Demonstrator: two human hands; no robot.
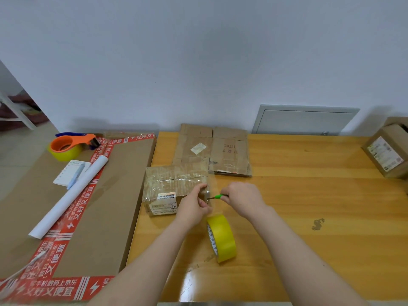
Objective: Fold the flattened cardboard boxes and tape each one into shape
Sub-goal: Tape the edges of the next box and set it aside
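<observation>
A small folded cardboard box (170, 186), shiny with clear tape and bearing a white label, stands on the wooden table (309, 195). My left hand (194, 206) pinches the tape at the box's right end. My right hand (245, 199) grips a green-handled cutter (217, 197), its metal tip at that tape beside my left fingers. A yellow tape roll (221, 237) stands on edge just below my hands. Two flattened cardboard boxes (212, 149) lie behind the folded one, side by side.
A large flat carton with red printed tape (88, 195) lies at the left, carrying an orange tape dispenser (70, 145), a notepad with a pen (70, 172) and a white paper roll (70, 197). Another taped box (388, 151) sits at the far right table edge.
</observation>
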